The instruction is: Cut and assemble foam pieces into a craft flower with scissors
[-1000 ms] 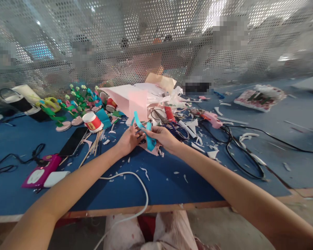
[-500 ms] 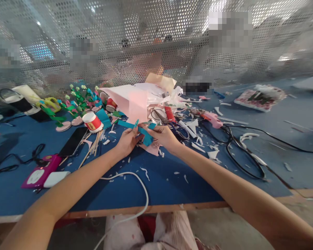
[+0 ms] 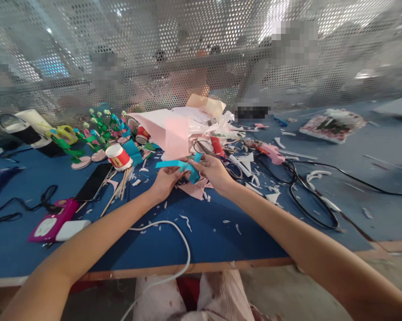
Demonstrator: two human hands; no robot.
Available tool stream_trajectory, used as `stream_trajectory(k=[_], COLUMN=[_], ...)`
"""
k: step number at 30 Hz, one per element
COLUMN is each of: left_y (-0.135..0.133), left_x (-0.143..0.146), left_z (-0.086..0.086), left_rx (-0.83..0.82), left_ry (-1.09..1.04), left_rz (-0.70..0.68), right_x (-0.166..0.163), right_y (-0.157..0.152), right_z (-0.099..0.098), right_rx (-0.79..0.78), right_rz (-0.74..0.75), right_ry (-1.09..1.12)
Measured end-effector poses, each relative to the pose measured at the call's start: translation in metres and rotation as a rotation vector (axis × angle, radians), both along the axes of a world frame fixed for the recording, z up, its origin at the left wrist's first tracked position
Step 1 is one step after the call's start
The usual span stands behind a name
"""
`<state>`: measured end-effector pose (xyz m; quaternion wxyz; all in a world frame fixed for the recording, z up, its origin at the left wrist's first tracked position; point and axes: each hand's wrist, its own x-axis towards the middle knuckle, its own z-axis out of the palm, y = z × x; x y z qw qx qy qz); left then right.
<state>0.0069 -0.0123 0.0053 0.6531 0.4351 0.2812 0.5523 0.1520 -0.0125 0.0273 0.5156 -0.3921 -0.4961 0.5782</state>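
Between my two hands is a bright blue paper strip (image 3: 169,164), folded or crossed over itself near the fingertips. My left hand (image 3: 164,182) pinches it from the left, and one long end sticks out past the thumb. Closed on its other end is my right hand (image 3: 215,173), with short blue flaps showing above and below the fingers. Some fingertips are hidden behind the paper. Beneath the hands lie pink paper scraps (image 3: 193,191), and a pink sheet (image 3: 177,136) stands just behind them.
To the left are a red-and-white paper cup (image 3: 119,157), wooden sticks (image 3: 121,186), a phone (image 3: 93,182) and green paper plants on pink bases (image 3: 81,162). A pink glue gun (image 3: 272,153) with a black cord lies right. A white cable (image 3: 184,238) crosses the front edge.
The blue strip has turned in my hands, its long end now slanting less and sitting slightly lower. My left thumb has shifted. At the far left, a dark blue tool appears where another person's hand was.
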Motion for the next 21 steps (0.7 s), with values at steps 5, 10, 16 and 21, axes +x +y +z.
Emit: stream_trajectory(k=[5,10,16,21], left_y=[-0.005,-0.005,-0.002,0.001], left_x=[0.004,0.002,0.001,0.002], left_z=[-0.001,-0.001,-0.002,-0.004], left_rx=[0.127,0.182,0.143,0.085], left_ry=[0.198,0.311,0.241,0.146], left_rz=[0.108,0.18,0.167,0.179], right_x=[-0.005,-0.015,-0.017,-0.016], right_y=[-0.001,-0.005,-0.009,-0.007], right_z=[-0.006,-0.009,-0.004,-0.007], right_rx=[0.043,-0.053,-0.103,-0.116], right_rz=[-0.061,-0.145,-0.11,-0.087], right_ry=[-0.001,0.071,0.1,0.107])
